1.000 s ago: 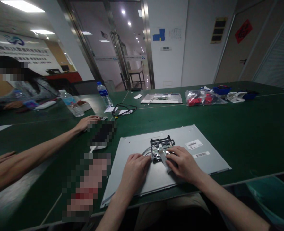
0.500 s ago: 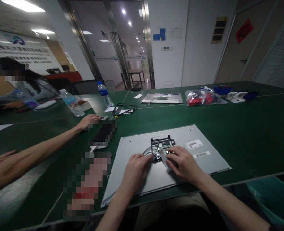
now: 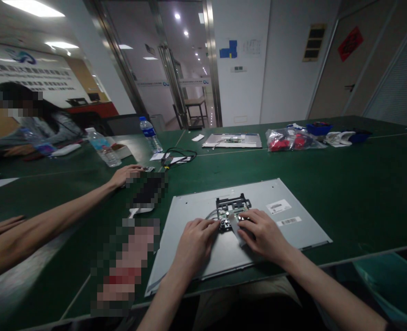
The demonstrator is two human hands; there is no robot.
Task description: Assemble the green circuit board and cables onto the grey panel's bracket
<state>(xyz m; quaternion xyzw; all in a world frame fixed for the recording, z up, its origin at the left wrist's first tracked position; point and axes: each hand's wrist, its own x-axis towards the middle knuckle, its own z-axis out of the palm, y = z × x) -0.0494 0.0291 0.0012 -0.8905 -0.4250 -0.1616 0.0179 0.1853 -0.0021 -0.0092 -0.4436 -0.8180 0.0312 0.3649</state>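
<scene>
Green table (image 3: pixel 362 193) carries two grey panels: near panel (image 3: pixel 196 207) and far panel (image 3: pixel 232 140). One circuit board (image 3: pixel 231 212) sits at the near panel's centre. Left hand (image 3: pixel 194 241): fingers curled against the board's left edge. Right hand (image 3: pixel 263 234): fingers bent over its right side. Grip of either hand cannot be determined. Two water bottles (image 3: pixel 101 148) stand far left.

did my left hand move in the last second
Yes, slightly: the left hand crept right across the grey panel, toward the circuit board.
</scene>
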